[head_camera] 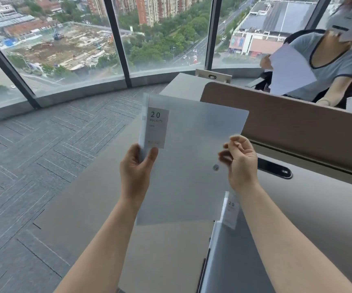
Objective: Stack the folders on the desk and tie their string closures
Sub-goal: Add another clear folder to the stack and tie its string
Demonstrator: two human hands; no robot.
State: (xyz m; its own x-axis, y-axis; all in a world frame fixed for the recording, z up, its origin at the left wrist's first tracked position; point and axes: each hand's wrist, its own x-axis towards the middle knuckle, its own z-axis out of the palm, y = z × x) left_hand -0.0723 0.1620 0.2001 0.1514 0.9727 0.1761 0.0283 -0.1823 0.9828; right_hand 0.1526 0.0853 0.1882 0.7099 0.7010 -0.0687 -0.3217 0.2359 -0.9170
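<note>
A translucent grey folder (192, 144) with a "20 POCKETS" label is held up above the desk (318, 208). My left hand (138, 168) grips its left spine edge near the label. My right hand (241, 161) is at its right edge, fingers curled and pinched beside the round closure button (215, 167); the string itself is too thin to make out. A second folder (230, 261) of the same kind lies flat on the desk below, partly under my right forearm.
A brown partition (287, 123) runs along the desk's far side, with a black cable slot (274, 167) in front of it. Beyond it another person (327, 66) holds white sheets. Carpeted floor and curved windows lie to the left.
</note>
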